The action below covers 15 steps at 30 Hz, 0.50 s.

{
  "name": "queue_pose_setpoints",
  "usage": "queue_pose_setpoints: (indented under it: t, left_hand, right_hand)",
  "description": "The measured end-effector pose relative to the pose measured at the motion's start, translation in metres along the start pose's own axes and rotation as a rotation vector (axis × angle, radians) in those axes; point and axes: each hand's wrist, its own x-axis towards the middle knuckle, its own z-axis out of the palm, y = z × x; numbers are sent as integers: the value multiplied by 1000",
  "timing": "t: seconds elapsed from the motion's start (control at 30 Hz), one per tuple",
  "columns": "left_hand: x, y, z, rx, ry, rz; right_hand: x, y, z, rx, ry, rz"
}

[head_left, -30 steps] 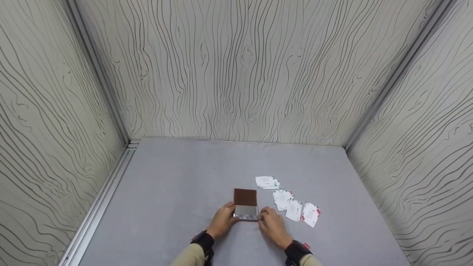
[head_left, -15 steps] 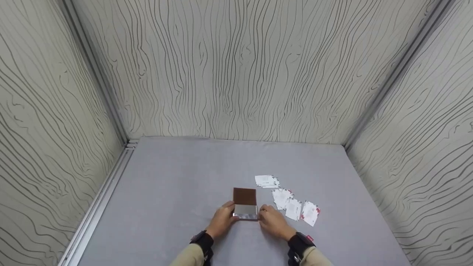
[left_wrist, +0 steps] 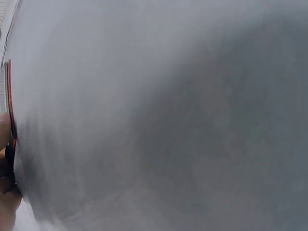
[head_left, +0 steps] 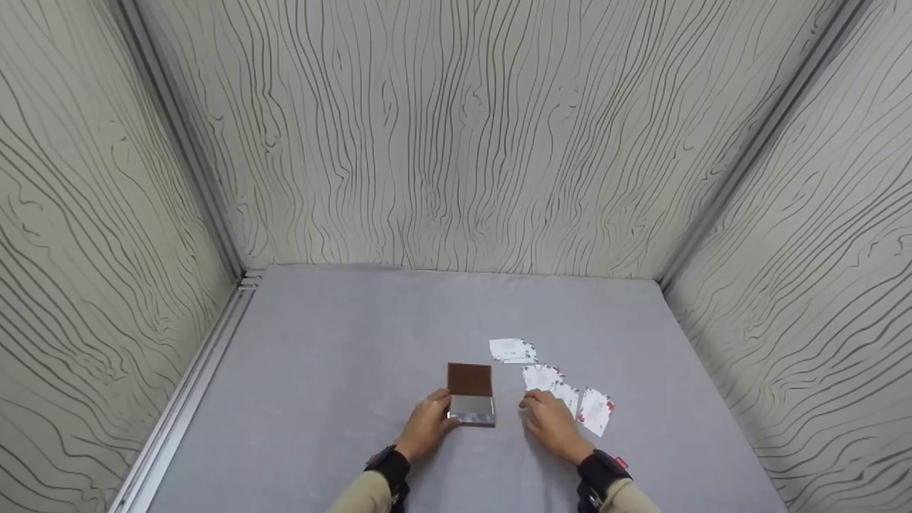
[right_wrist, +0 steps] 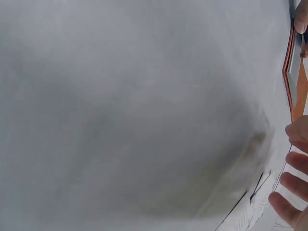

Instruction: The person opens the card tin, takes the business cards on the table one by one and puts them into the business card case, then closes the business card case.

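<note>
A card case (head_left: 470, 406) lies unfolded on the grey cloth, its brown lid (head_left: 469, 379) tipped back on the far side and its silvery metal inside facing up. My left hand (head_left: 425, 427) grips the case at its left edge, thumb at the near corner. The left wrist view catches only the red-brown edge of the case (left_wrist: 9, 96) beside the fingers. My right hand (head_left: 554, 426) is apart from the case, just right of it, fingers loosely bent and holding nothing. In front of its fingertips lie white cards (head_left: 541, 376) with red floral corners, partly covered by the hand.
Another small fan of white cards (head_left: 509, 349) lies farther back. A single card (head_left: 596, 411) rests to the right of my right hand. Patterned walls (head_left: 442, 142) enclose the table, and a metal rail (head_left: 192, 385) runs along its left side.
My right hand has let go of the case's right edge and moved right, over to the near edge of the cards. The left hand keeps its grip on the case.
</note>
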Motion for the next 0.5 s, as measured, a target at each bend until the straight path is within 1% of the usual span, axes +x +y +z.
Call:
queue_pose_setpoints:
  t: [0.13, 0.3, 0.5]
  left_hand:
    - [-1, 0, -1, 14, 9, 20]
    - [-1, -1, 0, 15, 9, 44]
    - [-1, -1, 1, 0, 0, 20]
  right_hand:
    - [-5, 11, -2, -18, 14, 46]
    - [-10, 23, -5, -35, 55, 79]
    - [-18, 34, -11, -27, 63, 107]
